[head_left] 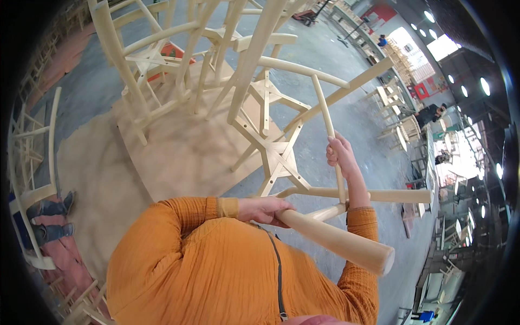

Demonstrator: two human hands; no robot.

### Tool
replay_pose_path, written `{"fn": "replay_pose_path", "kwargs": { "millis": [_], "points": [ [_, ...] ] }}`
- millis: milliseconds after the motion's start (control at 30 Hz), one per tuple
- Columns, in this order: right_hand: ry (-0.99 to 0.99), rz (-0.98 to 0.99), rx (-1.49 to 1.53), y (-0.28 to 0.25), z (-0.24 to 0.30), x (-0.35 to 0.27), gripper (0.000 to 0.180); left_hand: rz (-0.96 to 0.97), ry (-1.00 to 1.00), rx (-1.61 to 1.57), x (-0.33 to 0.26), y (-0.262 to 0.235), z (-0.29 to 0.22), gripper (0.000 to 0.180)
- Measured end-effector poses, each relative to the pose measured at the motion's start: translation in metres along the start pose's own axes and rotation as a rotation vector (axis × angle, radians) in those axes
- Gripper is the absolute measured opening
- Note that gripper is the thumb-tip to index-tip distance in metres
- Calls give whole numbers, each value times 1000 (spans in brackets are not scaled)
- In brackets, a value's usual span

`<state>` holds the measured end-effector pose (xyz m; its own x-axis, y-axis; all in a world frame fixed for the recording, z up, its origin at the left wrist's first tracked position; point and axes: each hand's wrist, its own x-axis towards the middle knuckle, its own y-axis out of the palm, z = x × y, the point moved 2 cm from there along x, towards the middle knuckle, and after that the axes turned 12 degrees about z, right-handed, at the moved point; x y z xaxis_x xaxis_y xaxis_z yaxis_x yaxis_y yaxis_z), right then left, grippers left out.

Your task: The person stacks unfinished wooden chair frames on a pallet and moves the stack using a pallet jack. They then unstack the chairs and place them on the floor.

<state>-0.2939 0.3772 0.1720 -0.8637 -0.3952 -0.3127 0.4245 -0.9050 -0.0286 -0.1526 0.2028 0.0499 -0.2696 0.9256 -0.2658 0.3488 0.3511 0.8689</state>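
An unpainted pale wooden chair frame [319, 233] is held tilted in front of my body, one thick round leg pointing toward the lower right. My right hand [342, 153] is closed round a thin rung of it. Close to my orange top, my left hand [266, 210] grips the thick leg near its inner end; part of its fingers is hidden behind the wood. Beyond my hands shows a crossed wooden brace [281, 158] with dark screw holes. Whether that brace belongs to the held frame I cannot tell.
More chair frames [157, 62] stand massed ahead and to the left on a brown board [179, 146]. At the left edge is another frame [53, 141], near a person's legs [51, 216]. Workbenches [346, 27], chairs [401, 132] and a person in dark clothes [429, 115] are farther right.
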Motion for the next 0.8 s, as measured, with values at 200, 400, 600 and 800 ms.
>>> {"fn": "replay_pose_path", "kwargs": {
  "millis": [200, 400, 600, 800],
  "points": [
    [7, 121, -60, -55, 32, 76, 27, -8, 103, -58, 45, -9, -62, 27],
    [62, 222, -89, -93, 63, 117, 22, -102, 177, -169, 68, 30, -106, 27],
    [83, 265, -99, -147, 105, 134, 22, 129, 341, -210, 94, 64, -143, 33],
    [139, 269, -43, -155, 119, 151, 23, 45, 351, -218, 93, 79, -161, 42]
  ]
}}
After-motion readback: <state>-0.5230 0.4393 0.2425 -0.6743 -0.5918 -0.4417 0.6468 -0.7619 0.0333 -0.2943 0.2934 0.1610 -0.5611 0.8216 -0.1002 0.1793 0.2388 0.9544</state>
